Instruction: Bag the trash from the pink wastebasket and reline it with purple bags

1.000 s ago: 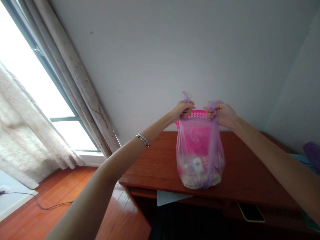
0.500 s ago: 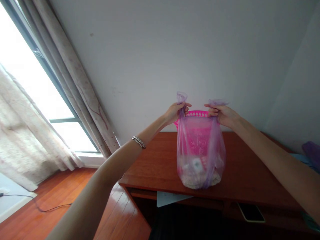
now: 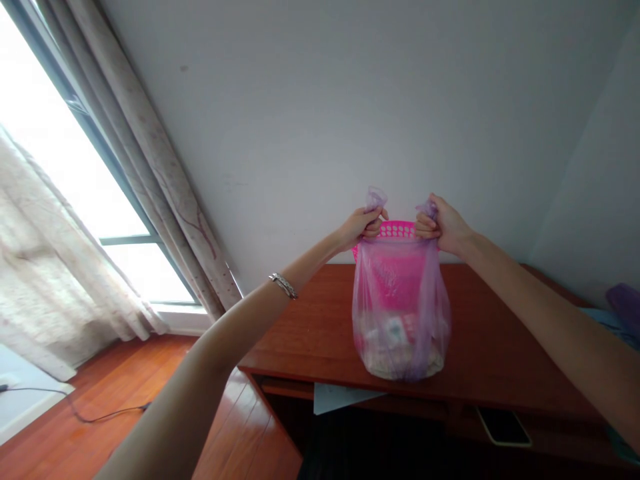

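Observation:
A see-through purple plastic bag hangs upright between my hands, its bottom at the front of the wooden desk. My left hand is closed around one handle, and a tuft of film sticks up above the fist. Around the other handle my right hand is wrapped, also with film poking out on top. Inside the bag, crumpled pale items lie at the bottom, too blurred to name. A bright pink plastic basket with a perforated rim stands behind the bag and shows through it.
The reddish wooden desk stands against a grey wall. White paper and a phone lie on the shelf below its front edge. Something purple is at the far right. A curtained window and a cable are at left.
Both hands have closed more tightly around the bag's handles. The left hand has shifted slightly right, and more of the pink rim shows between the hands.

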